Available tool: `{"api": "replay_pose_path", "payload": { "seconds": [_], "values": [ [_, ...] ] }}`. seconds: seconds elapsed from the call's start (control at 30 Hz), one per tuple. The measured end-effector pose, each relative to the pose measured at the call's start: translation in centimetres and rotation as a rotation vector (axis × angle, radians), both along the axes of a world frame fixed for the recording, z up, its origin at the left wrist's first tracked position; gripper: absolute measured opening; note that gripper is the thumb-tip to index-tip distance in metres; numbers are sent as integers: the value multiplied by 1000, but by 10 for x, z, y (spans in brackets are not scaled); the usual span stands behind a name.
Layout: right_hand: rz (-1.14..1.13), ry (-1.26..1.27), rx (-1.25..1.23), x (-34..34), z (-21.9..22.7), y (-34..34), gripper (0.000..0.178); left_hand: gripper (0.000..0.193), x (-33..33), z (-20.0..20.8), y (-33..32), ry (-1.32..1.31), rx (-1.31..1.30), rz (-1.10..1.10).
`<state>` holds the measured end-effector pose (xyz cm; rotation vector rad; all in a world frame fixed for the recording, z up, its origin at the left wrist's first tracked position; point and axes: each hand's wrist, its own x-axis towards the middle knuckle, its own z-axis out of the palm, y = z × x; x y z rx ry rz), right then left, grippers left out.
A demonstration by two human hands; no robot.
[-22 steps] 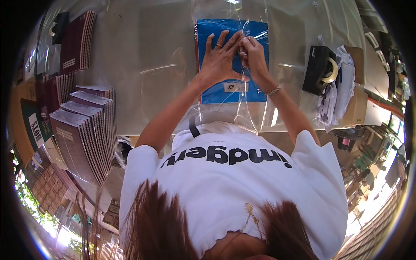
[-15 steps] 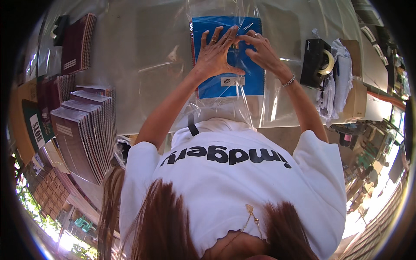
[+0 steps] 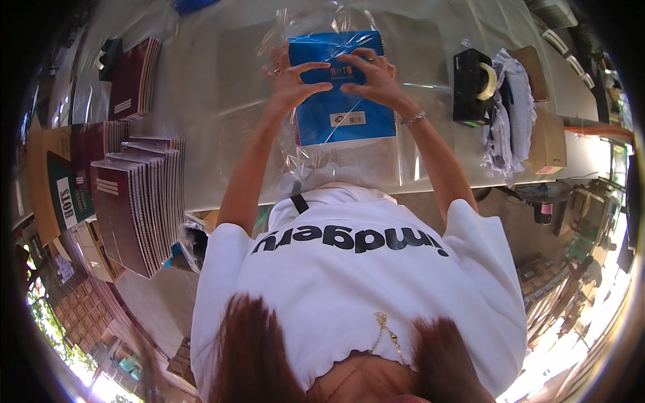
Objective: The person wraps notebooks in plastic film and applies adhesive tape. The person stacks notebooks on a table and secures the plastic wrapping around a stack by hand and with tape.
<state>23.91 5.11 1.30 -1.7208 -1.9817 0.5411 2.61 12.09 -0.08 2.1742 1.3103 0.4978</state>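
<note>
A blue spiral-bound notebook (image 3: 342,102) lies flat on the table inside a clear plastic sleeve (image 3: 339,164). The sleeve's film runs past the notebook on the near side and is wrinkled at the left. My left hand (image 3: 294,86) is over the notebook's left edge, its thumb and forefinger spread and the other fingers out on the film. On the right side of the cover, my right hand (image 3: 371,82) has its thumb and forefinger apart and its remaining fingers bent. Between the two hands a small orange print shows on the cover.
Maroon spiral notebooks (image 3: 127,215) stand stacked at the table's left edge, with another maroon pile (image 3: 134,79) farther back. To the right are a black tape dispenser (image 3: 471,87), crumpled plastic (image 3: 505,121) and a cardboard box (image 3: 547,144).
My hands have drawn apart from the middle of the cover, the left one toward the notebook's left edge. The right fingers have parted. The whole view has shifted slightly.
</note>
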Motion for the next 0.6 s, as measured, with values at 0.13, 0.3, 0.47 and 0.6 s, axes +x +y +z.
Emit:
{"api": "replay_pose_path", "payload": {
  "seconds": [0.13,0.3,0.47,0.6],
  "values": [
    [-689,-126,682,79,5,-39,31,57,-10,8,-7,74,-101,46],
    [-1168,109,19,248,-23,-154,30,59,5,5,-3,40,-79,-2],
    [-955,818,-170,237,-6,-162,36,59,-2,4,-6,80,-69,39],
    [-941,832,-156,235,1,-162,34,59,-10,-12,12,-137,-422,-69]
  ]
}}
